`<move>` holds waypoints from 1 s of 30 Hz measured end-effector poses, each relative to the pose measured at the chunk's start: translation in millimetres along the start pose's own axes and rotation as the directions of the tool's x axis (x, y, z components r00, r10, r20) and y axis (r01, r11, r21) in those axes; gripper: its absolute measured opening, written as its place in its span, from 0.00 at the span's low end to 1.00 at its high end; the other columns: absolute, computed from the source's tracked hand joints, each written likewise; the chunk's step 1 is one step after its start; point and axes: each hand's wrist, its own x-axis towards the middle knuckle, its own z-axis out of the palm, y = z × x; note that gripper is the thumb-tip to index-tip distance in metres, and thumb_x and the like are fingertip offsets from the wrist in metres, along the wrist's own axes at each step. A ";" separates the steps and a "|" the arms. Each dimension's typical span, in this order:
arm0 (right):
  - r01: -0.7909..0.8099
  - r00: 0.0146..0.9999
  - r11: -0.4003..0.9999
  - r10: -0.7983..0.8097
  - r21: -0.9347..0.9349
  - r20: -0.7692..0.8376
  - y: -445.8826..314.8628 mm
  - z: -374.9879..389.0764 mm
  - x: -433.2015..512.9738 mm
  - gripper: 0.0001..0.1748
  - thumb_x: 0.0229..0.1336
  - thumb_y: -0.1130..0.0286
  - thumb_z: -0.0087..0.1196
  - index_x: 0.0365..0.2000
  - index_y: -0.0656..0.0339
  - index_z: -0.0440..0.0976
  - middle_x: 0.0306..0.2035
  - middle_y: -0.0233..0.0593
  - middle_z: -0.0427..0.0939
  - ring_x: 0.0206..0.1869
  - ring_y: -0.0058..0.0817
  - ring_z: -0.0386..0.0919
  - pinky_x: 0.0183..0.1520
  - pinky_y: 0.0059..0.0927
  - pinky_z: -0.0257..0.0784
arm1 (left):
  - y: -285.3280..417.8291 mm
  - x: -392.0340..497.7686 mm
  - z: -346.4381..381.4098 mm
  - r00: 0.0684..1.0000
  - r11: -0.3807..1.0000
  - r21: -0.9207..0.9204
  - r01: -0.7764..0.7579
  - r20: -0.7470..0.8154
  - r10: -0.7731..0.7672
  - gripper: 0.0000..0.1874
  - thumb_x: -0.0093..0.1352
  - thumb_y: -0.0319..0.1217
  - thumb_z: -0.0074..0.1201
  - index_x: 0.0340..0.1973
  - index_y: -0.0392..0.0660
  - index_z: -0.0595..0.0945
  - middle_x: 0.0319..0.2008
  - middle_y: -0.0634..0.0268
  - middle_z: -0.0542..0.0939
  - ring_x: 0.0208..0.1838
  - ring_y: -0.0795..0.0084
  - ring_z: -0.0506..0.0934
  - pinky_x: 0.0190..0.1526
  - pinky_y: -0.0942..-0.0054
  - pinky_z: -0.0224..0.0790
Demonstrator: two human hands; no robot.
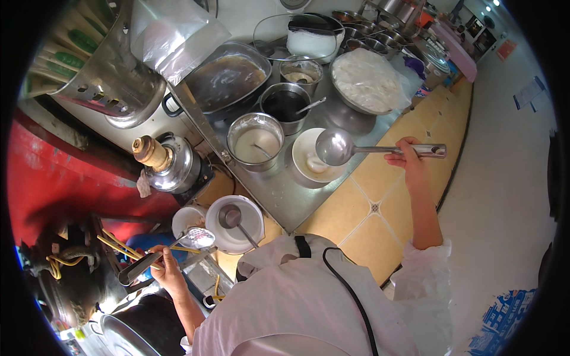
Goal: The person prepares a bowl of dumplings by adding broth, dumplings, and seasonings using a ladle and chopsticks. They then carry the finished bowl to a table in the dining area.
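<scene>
My right hand (pixel 405 153) grips the handle of a steel ladle (pixel 335 147), whose bowl hangs over a white bowl (pixel 299 162) holding pale food in liquid. My left hand (pixel 168 271) holds a slotted metal spoon (pixel 198 237) by its handle, with yellowish chopsticks (pixel 127 250) beside it. Just past the slotted spoon, a white bucket (pixel 258 213) has another ladle (pixel 230 216) in it. Near the white bowl stand a steel pot of whitish liquid (pixel 256 144) and a steel pot of dark liquid (pixel 284 105), each with a spoon.
On the steel table (pixel 277 196) are a large oval pan of brown liquid (pixel 229 82) and a plastic-covered basin (pixel 365 80). At left stand a metal container (pixel 118 80) of long white-and-green items and a lidded steel pot (pixel 180 162). Beige floor tiles (pixel 378 240) lie right of the table.
</scene>
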 end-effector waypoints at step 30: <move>0.159 0.900 0.984 -0.111 -0.081 0.421 -43.4 28.8 -4.3 0.07 0.53 0.72 0.47 0.27 0.66 0.67 0.24 0.39 0.71 0.19 0.25 0.73 0.22 0.23 0.72 | 19.5 -32.5 12.2 0.981 0.998 0.039 0.052 -0.191 -0.043 0.05 0.62 0.18 0.49 0.30 0.40 0.72 0.25 0.74 0.69 0.28 0.86 0.64 0.31 0.86 0.57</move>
